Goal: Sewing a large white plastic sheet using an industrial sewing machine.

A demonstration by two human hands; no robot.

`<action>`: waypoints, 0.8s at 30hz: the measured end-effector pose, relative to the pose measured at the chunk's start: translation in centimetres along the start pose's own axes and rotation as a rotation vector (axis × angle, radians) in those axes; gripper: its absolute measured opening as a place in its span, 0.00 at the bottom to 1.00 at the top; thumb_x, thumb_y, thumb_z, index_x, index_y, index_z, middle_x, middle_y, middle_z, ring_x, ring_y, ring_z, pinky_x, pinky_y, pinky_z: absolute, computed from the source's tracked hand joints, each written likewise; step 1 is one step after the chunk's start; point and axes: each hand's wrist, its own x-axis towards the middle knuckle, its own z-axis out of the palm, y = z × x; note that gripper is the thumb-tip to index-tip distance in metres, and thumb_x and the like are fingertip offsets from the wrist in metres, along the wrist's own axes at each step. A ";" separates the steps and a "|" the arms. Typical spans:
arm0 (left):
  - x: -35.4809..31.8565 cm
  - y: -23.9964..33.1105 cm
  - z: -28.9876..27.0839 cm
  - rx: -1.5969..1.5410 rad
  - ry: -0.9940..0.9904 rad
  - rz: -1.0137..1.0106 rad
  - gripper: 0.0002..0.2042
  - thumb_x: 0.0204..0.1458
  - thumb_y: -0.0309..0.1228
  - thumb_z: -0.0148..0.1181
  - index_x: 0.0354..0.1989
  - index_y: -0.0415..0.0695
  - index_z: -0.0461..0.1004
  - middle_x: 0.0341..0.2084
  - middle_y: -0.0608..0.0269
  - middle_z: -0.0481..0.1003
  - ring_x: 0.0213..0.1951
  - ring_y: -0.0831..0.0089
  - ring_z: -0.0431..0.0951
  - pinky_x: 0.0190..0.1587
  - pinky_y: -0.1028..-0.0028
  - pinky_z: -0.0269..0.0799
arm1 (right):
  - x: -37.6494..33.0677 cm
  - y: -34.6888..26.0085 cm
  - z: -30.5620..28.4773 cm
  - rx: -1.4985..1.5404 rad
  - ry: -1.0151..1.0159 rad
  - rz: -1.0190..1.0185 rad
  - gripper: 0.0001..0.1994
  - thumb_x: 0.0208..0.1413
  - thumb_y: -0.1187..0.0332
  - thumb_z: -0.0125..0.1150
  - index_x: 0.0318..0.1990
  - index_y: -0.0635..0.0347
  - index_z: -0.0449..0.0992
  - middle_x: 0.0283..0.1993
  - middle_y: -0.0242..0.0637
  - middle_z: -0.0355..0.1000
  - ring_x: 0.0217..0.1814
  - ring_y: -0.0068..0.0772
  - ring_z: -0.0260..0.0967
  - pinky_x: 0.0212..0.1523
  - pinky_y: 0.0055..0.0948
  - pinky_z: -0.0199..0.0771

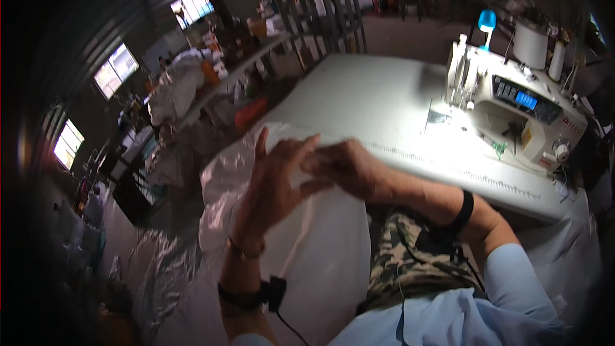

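My left hand (pixel 277 182) and my right hand (pixel 349 168) meet over a sheet of white fabric (pixel 320 250) that hangs from the table edge down across my lap. The left hand's fingers are spread, with the thumb and fingertips touching the fabric's top edge. My right hand is curled, pinching the same edge beside the left fingertips. Motion blur hides the exact grip. Black bands sit on both wrists, and a thin bracelet on the left.
A white sewing machine (pixel 512 112) with a lit work area stands on the white table (pixel 359 96) at the right. Clear plastic sheeting (pixel 173 269) and bundles lie on the floor to the left. Dark shelving (pixel 320 6) stands behind the table.
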 end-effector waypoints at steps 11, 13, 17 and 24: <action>2.5 -6.2 -3.8 -0.032 -0.028 -0.385 0.08 0.54 0.33 0.64 0.29 0.40 0.79 0.20 0.73 0.74 0.24 0.87 0.69 0.29 0.80 0.66 | -6.7 7.4 3.9 0.369 -0.017 0.382 0.22 0.64 0.50 0.55 0.38 0.66 0.77 0.26 0.28 0.68 0.29 0.16 0.61 0.30 0.23 0.65; 2.6 -8.2 -5.2 0.108 0.030 -0.310 0.12 0.53 0.37 0.64 0.33 0.39 0.80 0.21 0.68 0.75 0.25 0.83 0.70 0.31 0.77 0.67 | -9.6 9.1 5.8 0.306 -0.057 0.521 0.22 0.65 0.52 0.53 0.33 0.66 0.74 0.24 0.24 0.61 0.27 0.18 0.54 0.26 0.26 0.58; 2.6 -12.7 -8.6 0.459 0.070 -0.331 0.17 0.54 0.44 0.61 0.40 0.42 0.81 0.28 0.57 0.80 0.29 0.69 0.77 0.39 0.72 0.71 | -14.5 10.5 7.7 0.330 -0.025 0.573 0.22 0.65 0.55 0.51 0.29 0.68 0.70 0.22 0.25 0.57 0.27 0.20 0.52 0.26 0.30 0.57; 1.9 -9.2 -3.3 0.427 0.335 0.063 0.25 0.53 0.46 0.63 0.56 0.46 0.73 0.47 0.50 0.77 0.50 0.54 0.76 0.53 0.61 0.70 | -7.8 7.5 3.0 -0.006 0.075 0.289 0.21 0.65 0.61 0.51 0.27 0.74 0.71 0.16 0.46 0.55 0.18 0.29 0.50 0.23 0.37 0.59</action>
